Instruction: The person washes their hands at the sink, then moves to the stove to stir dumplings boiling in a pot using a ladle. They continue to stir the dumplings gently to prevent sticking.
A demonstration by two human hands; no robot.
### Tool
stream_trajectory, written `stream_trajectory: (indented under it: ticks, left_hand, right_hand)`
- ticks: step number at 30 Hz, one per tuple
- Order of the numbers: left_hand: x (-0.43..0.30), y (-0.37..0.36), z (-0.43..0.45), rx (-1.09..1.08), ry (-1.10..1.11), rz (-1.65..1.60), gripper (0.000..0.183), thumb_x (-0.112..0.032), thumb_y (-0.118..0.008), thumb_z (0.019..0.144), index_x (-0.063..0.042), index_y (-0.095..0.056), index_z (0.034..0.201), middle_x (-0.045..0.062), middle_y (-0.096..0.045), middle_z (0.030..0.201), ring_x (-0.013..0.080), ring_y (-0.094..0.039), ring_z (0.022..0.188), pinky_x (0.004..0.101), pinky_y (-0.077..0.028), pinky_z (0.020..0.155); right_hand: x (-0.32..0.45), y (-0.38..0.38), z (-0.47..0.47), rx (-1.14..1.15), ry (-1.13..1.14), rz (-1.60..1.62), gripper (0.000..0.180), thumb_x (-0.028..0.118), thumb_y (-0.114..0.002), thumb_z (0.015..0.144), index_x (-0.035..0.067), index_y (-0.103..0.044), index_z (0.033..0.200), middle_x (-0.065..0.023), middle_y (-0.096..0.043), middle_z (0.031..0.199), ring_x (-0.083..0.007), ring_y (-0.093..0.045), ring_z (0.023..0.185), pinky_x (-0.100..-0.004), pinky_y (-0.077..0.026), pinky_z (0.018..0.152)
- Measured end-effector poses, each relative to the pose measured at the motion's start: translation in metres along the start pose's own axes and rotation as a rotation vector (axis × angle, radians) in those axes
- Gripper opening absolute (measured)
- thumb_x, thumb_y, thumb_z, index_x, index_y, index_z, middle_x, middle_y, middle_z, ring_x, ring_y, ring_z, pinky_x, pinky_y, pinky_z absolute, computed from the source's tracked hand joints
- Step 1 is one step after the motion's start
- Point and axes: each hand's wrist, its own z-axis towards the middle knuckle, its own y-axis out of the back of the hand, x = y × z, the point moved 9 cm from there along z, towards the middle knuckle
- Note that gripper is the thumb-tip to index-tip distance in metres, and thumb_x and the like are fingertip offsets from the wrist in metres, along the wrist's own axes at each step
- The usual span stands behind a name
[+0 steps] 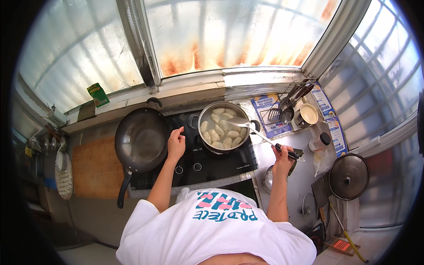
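My right hand point(282, 160) grips the black handle of a metal spatula point(263, 136). Its blade reaches over the right side of a steel pot point(199, 127) on the black glass-topped stove point(218, 169). Several pale dumplings point(227, 142) lie in the cloudy water inside the pot. Between the pot and a dark wok point(142, 137), my left hand point(176, 144) hovers over the stove, holding nothing, with its fingers loosely bent. The wok appears to contain no food; its long handle points towards me.
Left of the wok lie a wooden board point(97, 162) and a tray of dumplings point(64, 180). Cooking utensils point(281, 107) hang in a rack behind right, near a cream-coloured bowl point(309, 114). Farther right are a jar point(319, 142), a large lid point(348, 177) and a glass lid point(310, 210).
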Motion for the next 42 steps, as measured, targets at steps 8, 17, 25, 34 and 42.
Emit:
stream_trajectory:
  ticks: [8, 17, 25, 34, 42]
  left_hand:
    - [-0.01, -0.025, 0.025, 0.052, -0.007, 0.101, 0.048, 0.004, -0.058, 0.083, -0.003, -0.06, 0.131, 0.011, -0.059, 0.13, 0.0319, -0.054, 0.115, 0.0388, -0.045, 0.101]
    - [-0.016, -0.026, 0.021, 0.016, -0.057, 0.136, 0.046, 0.005, -0.057, 0.083, 0.0, -0.061, 0.129, 0.011, -0.057, 0.133, 0.0337, -0.053, 0.119, 0.0395, -0.044, 0.104]
    - [-0.014, -0.021, 0.024, 0.024, -0.108, 0.152, 0.043, 0.006, -0.053, 0.083, 0.0, -0.065, 0.124, 0.01, -0.061, 0.13, 0.0325, -0.057, 0.115, 0.0389, -0.046, 0.102]
    - [-0.013, -0.025, 0.017, 0.046, -0.09, 0.16, 0.048, 0.007, -0.053, 0.083, -0.002, -0.061, 0.13, 0.01, -0.057, 0.138, 0.0323, -0.055, 0.12, 0.0386, -0.045, 0.104]
    - [-0.007, -0.029, 0.014, 0.063, -0.045, 0.071, 0.052, 0.009, -0.052, 0.084, -0.002, -0.057, 0.134, 0.011, -0.054, 0.142, 0.0322, -0.053, 0.126, 0.0386, -0.043, 0.107]
  right_hand:
    - [0.008, 0.001, -0.006, -0.043, 0.032, -0.036, 0.01, 0.005, -0.063, 0.095, -0.001, -0.055, 0.093, -0.0136, -0.066, 0.092, -0.0249, -0.071, 0.082, -0.0346, -0.065, 0.08]
    - [0.008, 0.002, -0.008, -0.039, 0.051, -0.054, 0.011, 0.006, -0.064, 0.095, 0.0, -0.056, 0.092, -0.0126, -0.065, 0.093, -0.0241, -0.07, 0.083, -0.035, -0.065, 0.081]
    - [0.0, 0.008, -0.013, -0.056, 0.023, -0.046, 0.009, 0.004, -0.063, 0.095, 0.0, -0.055, 0.092, -0.0131, -0.065, 0.095, -0.0232, -0.07, 0.085, -0.0384, -0.065, 0.081]
    - [-0.001, 0.007, -0.015, -0.054, 0.035, -0.045, 0.009, 0.005, -0.063, 0.095, 0.001, -0.056, 0.092, -0.0123, -0.066, 0.094, -0.0216, -0.07, 0.085, -0.0379, -0.065, 0.082]
    - [-0.005, 0.008, -0.014, -0.045, 0.011, -0.052, 0.009, 0.006, -0.064, 0.095, 0.001, -0.056, 0.093, -0.0122, -0.066, 0.096, -0.0214, -0.07, 0.087, -0.0378, -0.065, 0.082]
